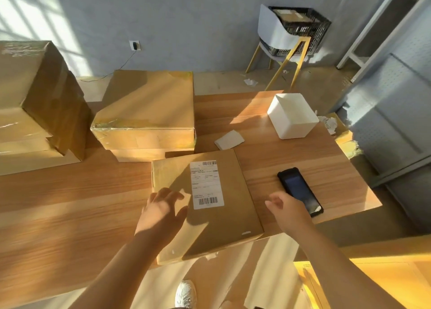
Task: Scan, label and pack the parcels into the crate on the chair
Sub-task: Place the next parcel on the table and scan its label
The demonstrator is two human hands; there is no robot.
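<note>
A flat cardboard parcel [233,206] lies at the table's near edge with a white shipping label [206,184] stuck on top. My left hand [161,212] hovers over the parcel's left part, fingers spread and holding nothing. My right hand [288,209] reaches with loose fingers just beside the black handheld scanner [299,191], which lies on the table right of the parcel. The black crate [307,27] sits on the white chair [277,36] by the far wall, with a parcel inside.
More cardboard boxes stack on the table, one pile at centre [147,112] and one at far left [39,103]. A small white sheet stack [229,139] and a white open bin [292,115] lie beyond the parcel. Another box [373,283] stands at lower right.
</note>
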